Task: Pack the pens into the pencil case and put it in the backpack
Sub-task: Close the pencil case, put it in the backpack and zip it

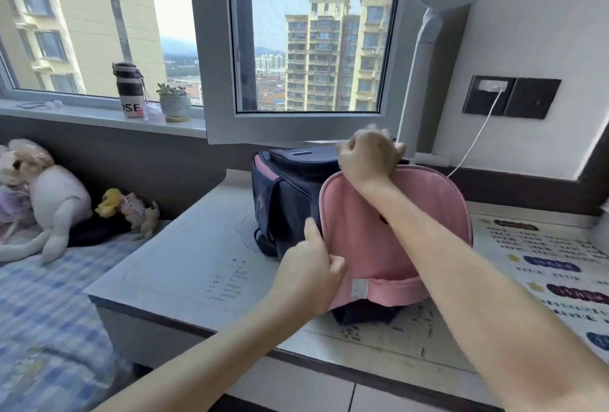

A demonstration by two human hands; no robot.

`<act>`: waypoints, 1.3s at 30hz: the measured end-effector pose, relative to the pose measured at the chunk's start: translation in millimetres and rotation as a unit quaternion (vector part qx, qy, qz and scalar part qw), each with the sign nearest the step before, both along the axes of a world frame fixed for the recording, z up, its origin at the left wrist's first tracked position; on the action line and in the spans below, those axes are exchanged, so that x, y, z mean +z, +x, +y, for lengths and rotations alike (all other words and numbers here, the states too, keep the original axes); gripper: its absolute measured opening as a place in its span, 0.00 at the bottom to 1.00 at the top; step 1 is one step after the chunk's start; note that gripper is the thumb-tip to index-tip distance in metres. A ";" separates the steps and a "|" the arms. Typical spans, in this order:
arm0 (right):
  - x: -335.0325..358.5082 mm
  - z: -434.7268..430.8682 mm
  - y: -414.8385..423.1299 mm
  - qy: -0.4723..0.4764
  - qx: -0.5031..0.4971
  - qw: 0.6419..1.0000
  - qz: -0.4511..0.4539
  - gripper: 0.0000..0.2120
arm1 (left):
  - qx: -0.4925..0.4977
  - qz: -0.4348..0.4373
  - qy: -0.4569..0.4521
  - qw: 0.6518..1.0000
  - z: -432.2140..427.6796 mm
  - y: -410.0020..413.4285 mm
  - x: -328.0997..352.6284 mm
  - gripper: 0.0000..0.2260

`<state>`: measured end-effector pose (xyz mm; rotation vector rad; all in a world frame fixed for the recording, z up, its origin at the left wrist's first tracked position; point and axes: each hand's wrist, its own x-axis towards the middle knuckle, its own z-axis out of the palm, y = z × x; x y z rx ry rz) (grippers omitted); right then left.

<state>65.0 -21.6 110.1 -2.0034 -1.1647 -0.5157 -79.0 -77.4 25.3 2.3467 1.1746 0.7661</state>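
A navy backpack [290, 190] with a pink back panel [372, 246] stands on the desk [184, 263] in front of me. My left hand [313, 269] pinches the pink panel's left edge, thumb up. At the top of the bag, my right hand [369, 154] is a closed fist gripping something there, likely the zipper pull or the top edge; I cannot tell which. No pencil case or pens show; the bag's inside is hidden.
A printed sheet covers the desk, with a colourful chart [553, 266] at the right. Behind the bag a white cable [474, 144] runs to a wall socket beside a lamp stand [425, 81]. Plush toys [49, 200] lie on the checked bed at left. A bottle [130, 88] and a small plant [174, 103] stand on the sill.
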 end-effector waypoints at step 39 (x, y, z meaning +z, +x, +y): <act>-153.0 -174.5 155.3 0.112 -0.090 0.797 0.587 0.11 | -0.065 -0.070 0.137 0.986 81.5 91.3 67.6 0.08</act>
